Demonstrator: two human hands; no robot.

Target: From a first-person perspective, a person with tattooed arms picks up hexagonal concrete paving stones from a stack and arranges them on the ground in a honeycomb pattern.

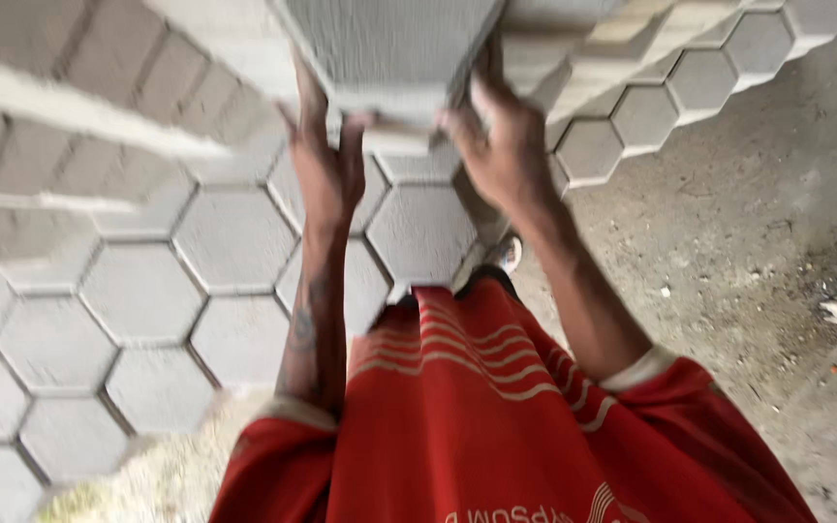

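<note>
Two hands, left hand (326,169) and right hand (498,145), fingers gripping one grey paving block (389,48), its top cut off, all blurred.

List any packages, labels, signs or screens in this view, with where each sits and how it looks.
No packages, signs or screens show.
Printed marking: bottom edge of the red shirt, pale lettering with a curved emblem, partly cut off.
Both hands, left hand and right hand, grip a grey paving block, which is unmarked.
</note>
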